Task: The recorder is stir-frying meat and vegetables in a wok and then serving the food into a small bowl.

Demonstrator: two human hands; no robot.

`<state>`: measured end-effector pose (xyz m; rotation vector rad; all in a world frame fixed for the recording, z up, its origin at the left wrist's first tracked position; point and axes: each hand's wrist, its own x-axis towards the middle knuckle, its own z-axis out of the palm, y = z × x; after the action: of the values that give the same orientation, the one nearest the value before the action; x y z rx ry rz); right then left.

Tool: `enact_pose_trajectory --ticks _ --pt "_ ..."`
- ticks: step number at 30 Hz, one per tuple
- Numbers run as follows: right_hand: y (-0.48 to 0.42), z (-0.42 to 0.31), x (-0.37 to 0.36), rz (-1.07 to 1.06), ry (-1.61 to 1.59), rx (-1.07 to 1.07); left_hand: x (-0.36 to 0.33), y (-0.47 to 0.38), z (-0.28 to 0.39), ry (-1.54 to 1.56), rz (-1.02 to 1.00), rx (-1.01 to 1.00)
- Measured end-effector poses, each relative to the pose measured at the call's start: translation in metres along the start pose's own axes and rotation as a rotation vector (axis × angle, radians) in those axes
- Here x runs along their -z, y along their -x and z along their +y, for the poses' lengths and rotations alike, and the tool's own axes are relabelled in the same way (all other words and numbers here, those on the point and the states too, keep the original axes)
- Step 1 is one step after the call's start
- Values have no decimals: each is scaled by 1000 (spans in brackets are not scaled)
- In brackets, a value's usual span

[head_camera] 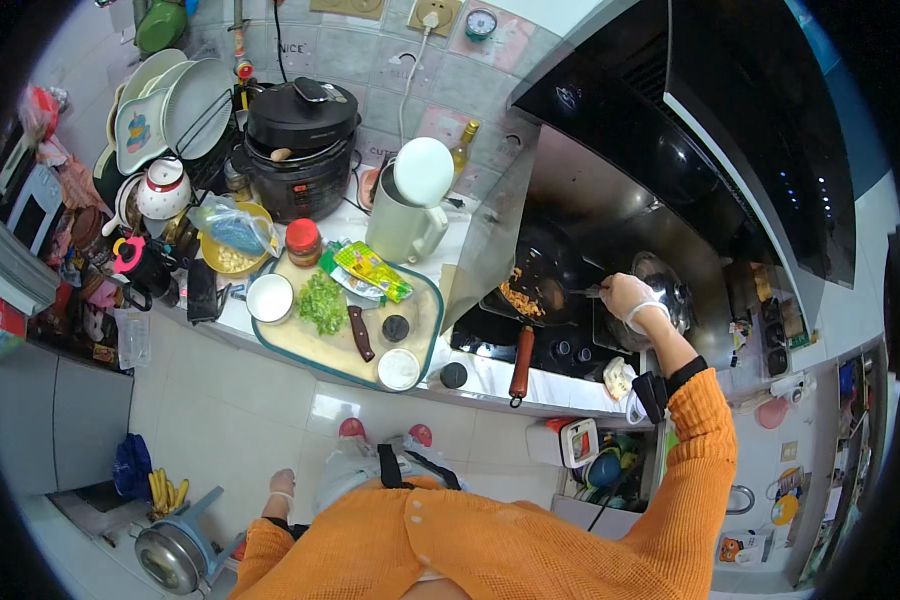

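My right hand (628,298) grips the handle of a cooking utensil whose far end reaches into a black wok (551,262) on the stove. Browned pieces of food (521,298) lie on the wok's left side, and its wooden handle (522,364) points towards me. Down at my side, my left hand (282,484) hangs away from the counter; nothing shows in it. On a cutting board (270,341) left of the stove are chopped greens (324,304), a knife with a brown handle (361,334), a white bowl (270,298) and seasoning packets (371,271).
A glass lid (664,277) lies right of the wok, beneath the range hood (690,150). Behind the board stand a pitcher (401,225), a red-lidded jar (303,241) and a black electric cooker (300,176). A white cloth (618,377) sits by the counter's front edge.
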<state>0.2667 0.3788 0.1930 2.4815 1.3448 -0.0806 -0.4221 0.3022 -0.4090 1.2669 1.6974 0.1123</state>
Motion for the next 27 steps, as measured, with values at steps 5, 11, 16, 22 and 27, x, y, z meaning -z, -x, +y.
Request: enact_pose_trajectory --ticks 5,11,16,22,27 --pt "-30 29 -5 -52 -252 4 5 8 5 125 40 18" --pt "-38 95 9 -458 -618 -367 12 18 40 344 65 220" --pt "-46 136 -31 -706 -1329 -814 -1 20 14 171 115 126" --pt "-49 142 -82 -771 -1601 -697 4 59 46 360 152 593" --pt "-76 120 -126 -705 -1776 -547 -11 51 36 71 3 98"
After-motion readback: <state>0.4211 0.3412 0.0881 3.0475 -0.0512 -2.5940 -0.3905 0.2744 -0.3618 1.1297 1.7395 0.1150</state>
